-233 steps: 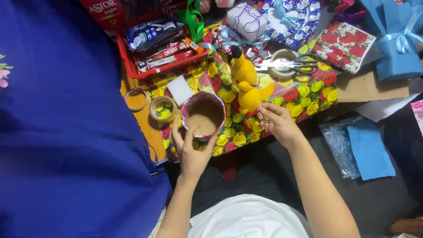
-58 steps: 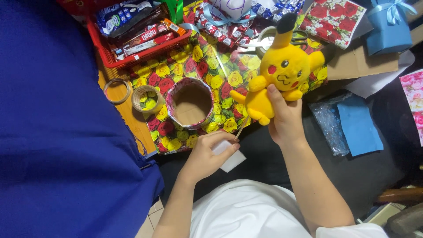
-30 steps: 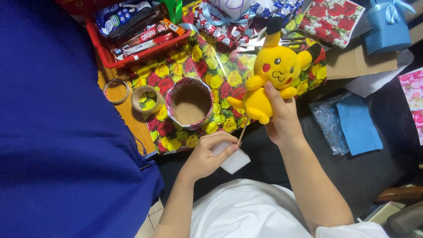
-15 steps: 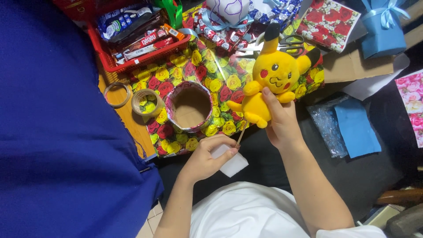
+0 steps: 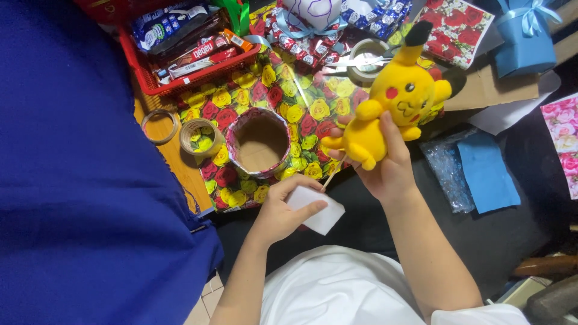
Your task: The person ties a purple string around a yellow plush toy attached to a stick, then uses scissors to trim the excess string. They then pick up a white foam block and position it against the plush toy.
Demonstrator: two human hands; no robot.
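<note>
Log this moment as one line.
left hand: holds white block | right hand: holds yellow plush toy on stick | wrapped round box: open, on rose paper

Red snack basket, blue gift box, perhaps tape rolls.

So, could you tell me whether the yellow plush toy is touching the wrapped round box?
Apart. In the head view the right hand holds the yellow plush toy up, and flowered wrapping paper shows between it and the wrapped round box.

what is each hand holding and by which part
Right hand grips the yellow plush toy around its lower body; left hand pinches a white paper piece at its edge.
</note>
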